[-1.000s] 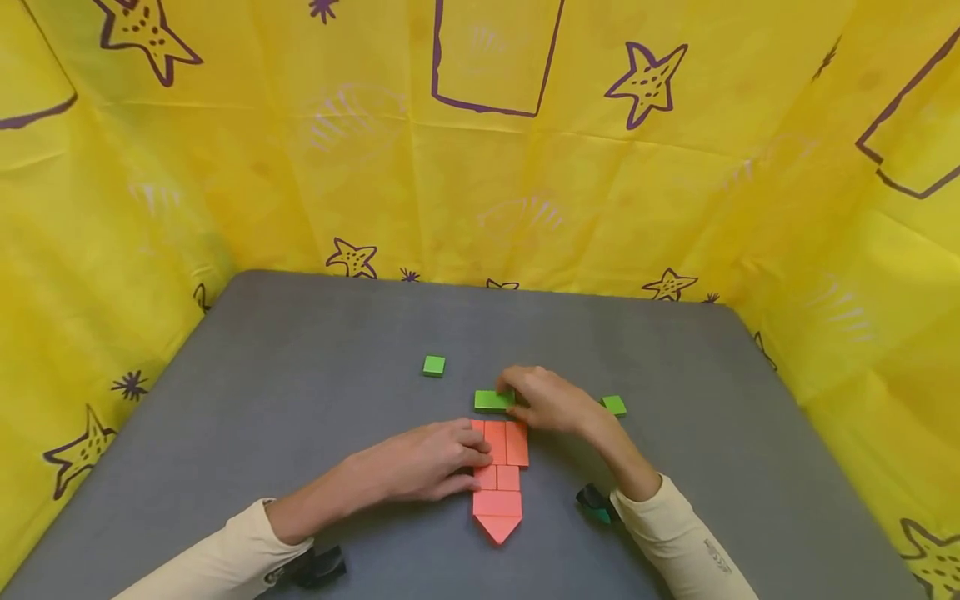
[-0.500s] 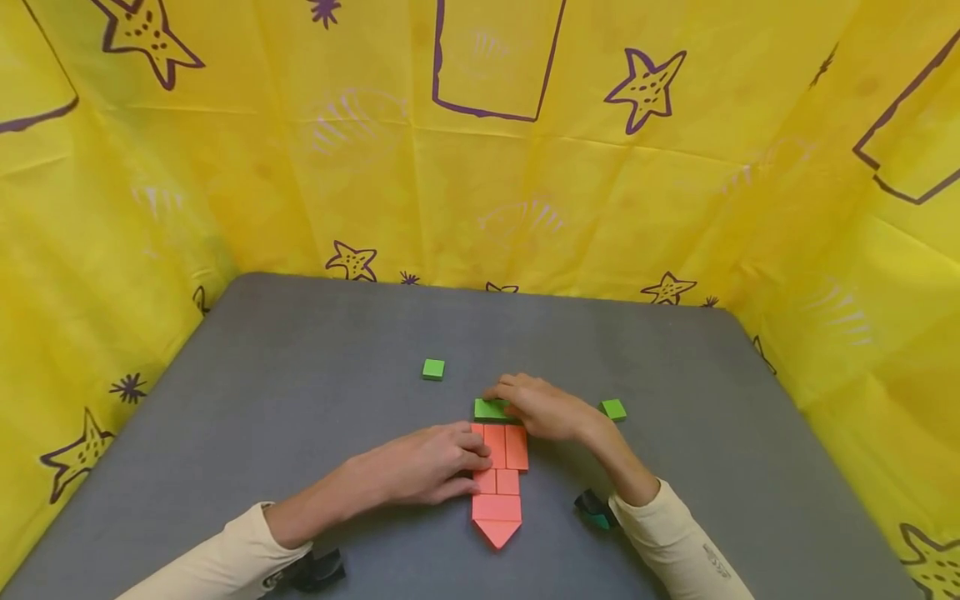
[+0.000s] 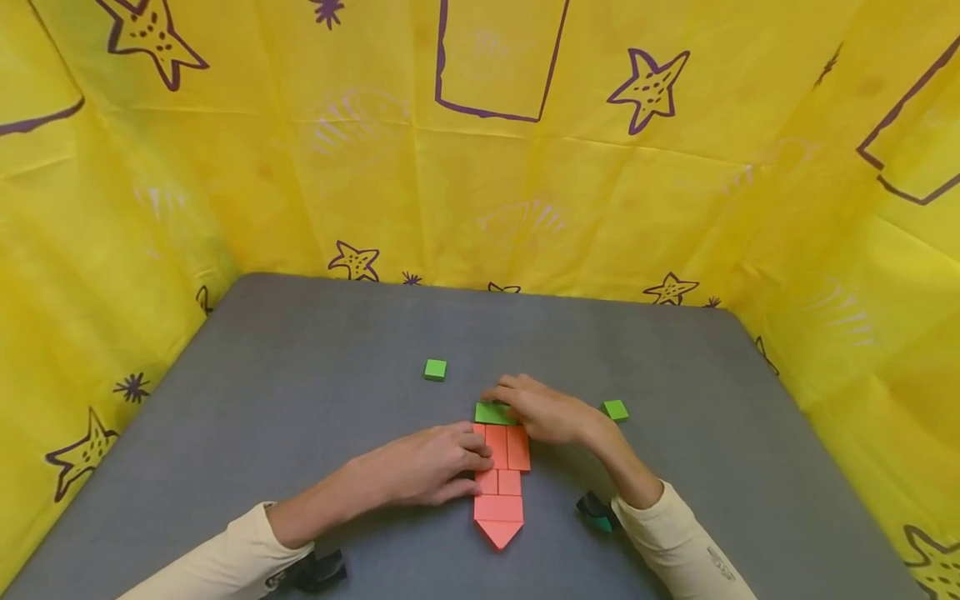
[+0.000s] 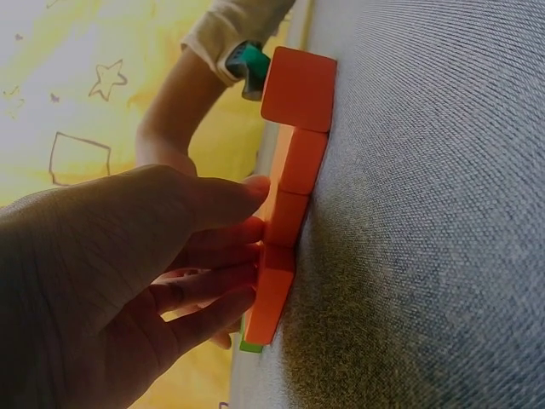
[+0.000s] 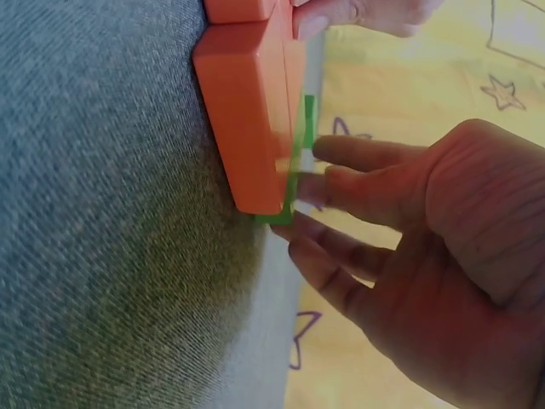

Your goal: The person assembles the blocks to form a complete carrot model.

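Observation:
In the head view, coral-red wooden blocks (image 3: 498,506) lie flat, fitted together in a column with a triangle at the near end. Along their left side, my left hand (image 3: 420,464) rests its fairly straight fingertips against the upper blocks. A green rectangular block (image 3: 492,413) lies across the column's far end. My right hand (image 3: 551,408) holds this green block from the right, index finger over its far edge. The thumb's contact is partly hidden there. In the right wrist view, fingertips (image 5: 328,146) reach the green block behind a red one.
A small green square block (image 3: 435,369) lies farther back to the left; another green square (image 3: 615,410) is just beyond my right wrist. The grey table (image 3: 337,333) is bordered by yellow cloth (image 3: 300,183) with starfish drawings. Dark wrist devices (image 3: 597,510) sit below the sleeves.
The green rectangular block has moved nearer, closing the gap to the red blocks. My right fingers have shifted left along its far edge. My left hand stays in place.

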`<act>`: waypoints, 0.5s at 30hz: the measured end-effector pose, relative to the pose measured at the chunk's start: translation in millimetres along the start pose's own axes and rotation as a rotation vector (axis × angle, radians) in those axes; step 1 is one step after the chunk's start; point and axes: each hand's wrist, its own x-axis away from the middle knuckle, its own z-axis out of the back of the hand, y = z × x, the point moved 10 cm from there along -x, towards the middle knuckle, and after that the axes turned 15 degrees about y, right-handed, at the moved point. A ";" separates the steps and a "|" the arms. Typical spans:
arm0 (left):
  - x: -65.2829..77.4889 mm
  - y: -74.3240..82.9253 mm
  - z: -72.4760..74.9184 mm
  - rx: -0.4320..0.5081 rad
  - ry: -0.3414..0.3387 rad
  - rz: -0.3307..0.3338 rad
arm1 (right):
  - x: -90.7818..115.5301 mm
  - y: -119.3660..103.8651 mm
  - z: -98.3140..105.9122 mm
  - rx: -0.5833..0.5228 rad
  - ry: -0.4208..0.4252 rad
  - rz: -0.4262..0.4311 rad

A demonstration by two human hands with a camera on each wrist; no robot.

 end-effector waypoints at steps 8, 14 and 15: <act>-1.0 -1.6 0.1 0.000 -0.008 0.005 | -1.5 -4.2 0.8 0.006 0.006 0.032; -1.4 -1.1 -1.1 -0.002 -0.014 0.002 | -0.5 -3.5 -0.1 -0.015 -0.015 0.015; -1.5 -0.6 -1.1 -0.002 -0.013 -0.001 | -0.1 -3.6 -0.3 -0.014 -0.015 0.016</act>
